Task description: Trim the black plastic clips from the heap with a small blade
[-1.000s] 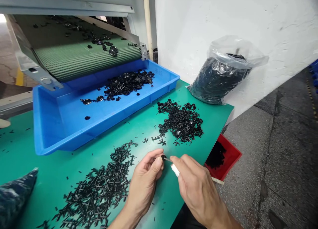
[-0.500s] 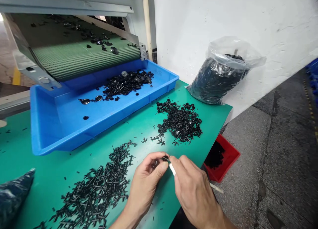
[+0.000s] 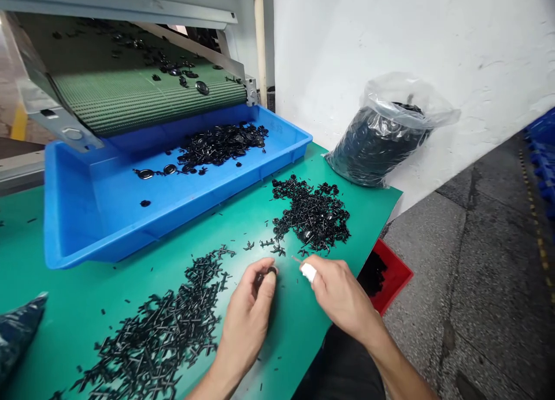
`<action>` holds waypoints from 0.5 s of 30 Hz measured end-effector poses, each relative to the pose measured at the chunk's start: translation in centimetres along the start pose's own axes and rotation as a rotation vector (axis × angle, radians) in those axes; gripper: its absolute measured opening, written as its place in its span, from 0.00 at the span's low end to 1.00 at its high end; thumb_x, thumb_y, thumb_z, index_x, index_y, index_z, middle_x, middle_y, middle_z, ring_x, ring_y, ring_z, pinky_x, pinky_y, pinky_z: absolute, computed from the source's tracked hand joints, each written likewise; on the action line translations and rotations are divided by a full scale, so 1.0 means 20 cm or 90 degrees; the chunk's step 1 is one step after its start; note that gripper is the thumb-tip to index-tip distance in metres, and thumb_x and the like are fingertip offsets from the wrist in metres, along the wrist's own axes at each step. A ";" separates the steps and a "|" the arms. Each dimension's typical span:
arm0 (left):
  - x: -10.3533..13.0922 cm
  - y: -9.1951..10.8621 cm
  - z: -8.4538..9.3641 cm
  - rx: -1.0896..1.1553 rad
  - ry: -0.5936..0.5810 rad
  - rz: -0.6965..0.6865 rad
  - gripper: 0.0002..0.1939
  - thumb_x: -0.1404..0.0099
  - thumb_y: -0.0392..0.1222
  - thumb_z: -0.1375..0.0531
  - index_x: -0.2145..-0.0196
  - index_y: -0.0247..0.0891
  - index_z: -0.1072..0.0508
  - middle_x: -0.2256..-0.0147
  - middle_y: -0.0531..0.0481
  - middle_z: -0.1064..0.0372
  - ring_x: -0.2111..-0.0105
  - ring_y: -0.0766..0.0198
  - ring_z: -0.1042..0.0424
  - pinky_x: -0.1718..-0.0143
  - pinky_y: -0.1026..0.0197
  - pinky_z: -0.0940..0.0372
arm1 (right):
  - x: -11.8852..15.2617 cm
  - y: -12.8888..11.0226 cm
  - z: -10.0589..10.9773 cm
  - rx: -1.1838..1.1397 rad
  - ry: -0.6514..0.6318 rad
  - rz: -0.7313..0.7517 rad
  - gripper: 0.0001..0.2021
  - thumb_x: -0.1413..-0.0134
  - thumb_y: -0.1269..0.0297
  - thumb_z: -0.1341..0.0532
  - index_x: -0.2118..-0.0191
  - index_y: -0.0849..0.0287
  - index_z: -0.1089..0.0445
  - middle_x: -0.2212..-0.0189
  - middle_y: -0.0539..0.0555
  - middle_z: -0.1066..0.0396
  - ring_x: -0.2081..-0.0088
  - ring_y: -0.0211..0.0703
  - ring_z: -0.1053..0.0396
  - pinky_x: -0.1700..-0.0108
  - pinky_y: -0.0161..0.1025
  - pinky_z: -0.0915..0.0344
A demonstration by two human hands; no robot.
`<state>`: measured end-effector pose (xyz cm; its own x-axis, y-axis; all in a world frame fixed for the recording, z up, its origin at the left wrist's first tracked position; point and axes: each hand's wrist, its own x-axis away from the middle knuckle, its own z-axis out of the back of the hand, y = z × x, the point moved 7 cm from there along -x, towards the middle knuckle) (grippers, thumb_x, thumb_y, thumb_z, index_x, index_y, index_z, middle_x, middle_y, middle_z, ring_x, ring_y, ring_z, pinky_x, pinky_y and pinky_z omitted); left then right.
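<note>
The left hand (image 3: 247, 316) pinches 1 small round black plastic part (image 3: 272, 270) between thumb and forefinger, above the near side of the green tabletop (image 3: 290, 316); its other fingers curl around more black plastic; the right hand (image 3: 342, 296) grips a thin-bladed tool with a white handle (image 3: 309, 271), its tip just apart from the part; 2 heaps lie on the tabletop, cross-shaped black pieces (image 3: 160, 336) near left and mixed black parts (image 3: 312, 212) farther right; at far left, a blue plastic tray (image 3: 108, 186) under a green conveyor belt (image 3: 113, 102) holds black discs and sprigs; faint writing on its far right wall is illegible; a clear plastic bag (image 3: 377, 151) stands far right; a red bin (image 3: 396, 281) sits below the right edge.
</note>
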<state>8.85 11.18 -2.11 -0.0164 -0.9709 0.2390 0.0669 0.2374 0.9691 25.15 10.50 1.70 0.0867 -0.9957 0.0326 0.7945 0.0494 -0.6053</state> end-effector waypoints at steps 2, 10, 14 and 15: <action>-0.01 -0.03 0.01 0.053 0.005 0.027 0.17 0.37 0.51 0.38 0.53 0.41 0.26 0.67 0.51 0.31 0.72 0.63 0.37 0.72 0.64 0.42 | -0.05 0.01 0.02 0.014 0.028 0.018 0.13 0.44 0.79 0.50 0.68 0.57 0.32 0.76 0.46 0.34 0.74 0.36 0.37 0.71 0.33 0.48; -0.03 -0.02 -0.01 0.368 -0.022 0.086 0.05 0.37 0.42 0.39 0.66 0.39 0.27 0.69 0.52 0.33 0.77 0.70 0.45 0.81 0.68 0.53 | -0.28 -0.12 0.03 0.252 0.069 0.061 0.16 0.38 0.76 0.49 0.53 0.56 0.28 0.64 0.53 0.32 0.68 0.39 0.31 0.68 0.34 0.42; -0.03 -0.01 -0.02 0.382 -0.055 0.099 0.09 0.36 0.46 0.38 0.69 0.37 0.27 0.72 0.53 0.35 0.78 0.70 0.47 0.82 0.68 0.54 | -0.37 -0.13 -0.01 0.280 0.039 0.084 0.16 0.39 0.76 0.48 0.56 0.56 0.26 0.64 0.54 0.32 0.71 0.38 0.32 0.71 0.34 0.42; -0.03 -0.02 -0.02 0.377 -0.063 0.100 0.11 0.36 0.48 0.38 0.70 0.37 0.28 0.73 0.53 0.36 0.78 0.71 0.48 0.82 0.68 0.54 | -0.38 -0.13 -0.01 0.282 0.038 0.086 0.16 0.39 0.77 0.48 0.57 0.56 0.26 0.64 0.54 0.32 0.71 0.39 0.32 0.71 0.34 0.41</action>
<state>9.32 11.65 -2.61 -0.1460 -0.9220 0.3587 -0.4882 0.3825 0.7844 22.33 17.89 2.94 0.1829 -0.9801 -0.0771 0.9597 0.1951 -0.2025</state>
